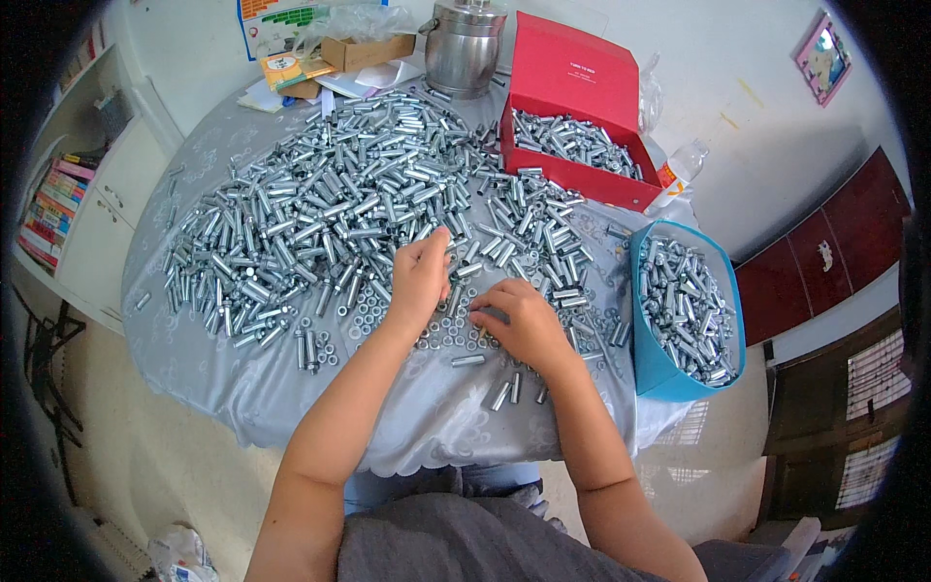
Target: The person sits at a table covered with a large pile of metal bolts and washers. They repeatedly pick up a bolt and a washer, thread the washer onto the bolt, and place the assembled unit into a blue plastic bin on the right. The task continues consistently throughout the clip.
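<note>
A big heap of silvery metal expansion bolts [330, 184] covers the middle of the table. My left hand [419, 278] is closed in a fist above its near edge, thumb uppermost; whatever it holds is hidden. Just to the right, my right hand [521, 318] is low over loose hex nuts [451, 335], its fingers curled in toward the thumb. Its fingertips touch or nearly touch the nuts, and what they pinch cannot be made out. Washers [611, 325] lie scattered right of that hand. A few single metal sleeves [468, 360] rest near the front edge.
A blue fabric bin [685, 391] full of bolts stands at the right. Behind it are an open red box [577, 182] with more bolts and a plastic bottle [682, 167]. A steel pot [464, 48] and a cardboard box [367, 52] stand at the back on the grey tablecloth [247, 388].
</note>
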### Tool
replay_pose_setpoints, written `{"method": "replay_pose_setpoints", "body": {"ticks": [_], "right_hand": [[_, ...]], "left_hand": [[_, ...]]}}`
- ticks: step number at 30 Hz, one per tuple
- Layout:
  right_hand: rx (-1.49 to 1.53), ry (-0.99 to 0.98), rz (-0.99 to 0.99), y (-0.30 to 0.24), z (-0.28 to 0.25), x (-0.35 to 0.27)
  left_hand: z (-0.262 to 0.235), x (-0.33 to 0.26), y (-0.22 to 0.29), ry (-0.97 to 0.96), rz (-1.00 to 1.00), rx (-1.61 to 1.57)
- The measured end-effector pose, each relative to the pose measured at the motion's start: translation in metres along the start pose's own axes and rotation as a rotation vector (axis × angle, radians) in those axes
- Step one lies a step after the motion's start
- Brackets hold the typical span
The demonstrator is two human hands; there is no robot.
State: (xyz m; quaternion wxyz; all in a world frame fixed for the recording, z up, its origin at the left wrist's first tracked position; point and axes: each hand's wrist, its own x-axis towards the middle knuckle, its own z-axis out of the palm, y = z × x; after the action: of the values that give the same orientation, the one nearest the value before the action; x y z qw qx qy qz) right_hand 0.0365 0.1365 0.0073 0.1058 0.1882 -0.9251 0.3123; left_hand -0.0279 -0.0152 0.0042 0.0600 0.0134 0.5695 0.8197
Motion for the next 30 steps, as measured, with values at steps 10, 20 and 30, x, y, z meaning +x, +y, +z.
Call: {"method": "replay_pose_setpoints", "body": {"ticks": [10, 20, 30], "right_hand": [[0.260, -0.076, 0.106, -0.002, 0.002, 0.000], [1.106, 0.289, 0.300, 0.001, -0.012, 0.006], [1.254, 0.232, 0.406, 0.009, -0.009, 0.005]], "left_hand": [[-0.003, 0.004, -0.010, -0.045, 0.002, 0.056], [0.002, -0.005, -0.012, -0.230, -0.050, 0.262], [0.006, -0.010, -0.010, -0.349, -0.103, 0.191]]}}
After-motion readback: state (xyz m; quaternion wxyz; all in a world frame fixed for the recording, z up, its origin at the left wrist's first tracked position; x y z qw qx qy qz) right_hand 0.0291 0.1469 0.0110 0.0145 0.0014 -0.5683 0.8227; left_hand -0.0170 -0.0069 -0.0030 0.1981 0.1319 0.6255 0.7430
